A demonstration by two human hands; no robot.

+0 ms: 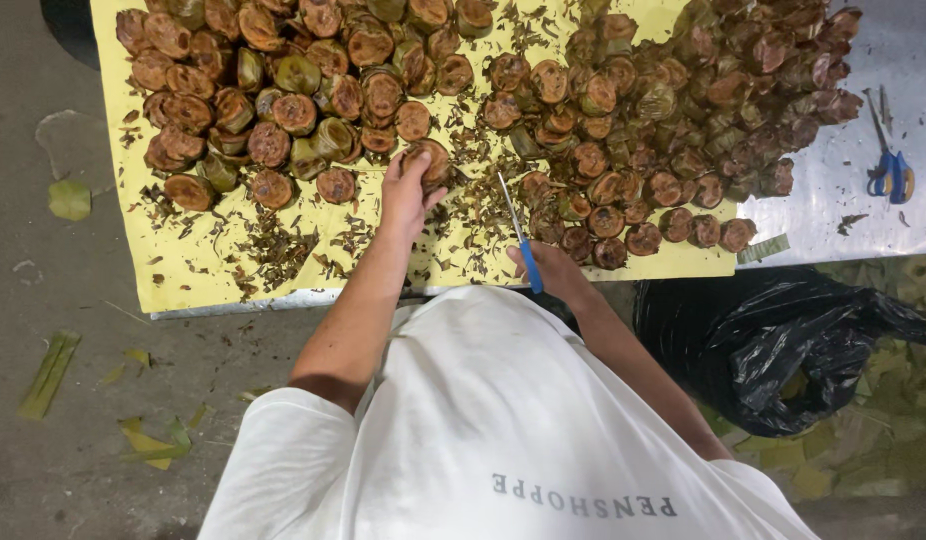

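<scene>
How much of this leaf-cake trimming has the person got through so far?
Judging by the piles, roughly half. The neat round cakes on the yellow sheet look trimmed, with leaf scraps below. The left hand holds one cake; the right hand holds scissors. The ragged heap looks untrimmed.

Even overhead light falls bright on the yellow sheet [183, 270], with pale glare on the bare metal tabletop [833, 200] at the right; the floor [43, 420] lies dimmer, shadows stay soft, and focus is fairly sharp throughout
</scene>
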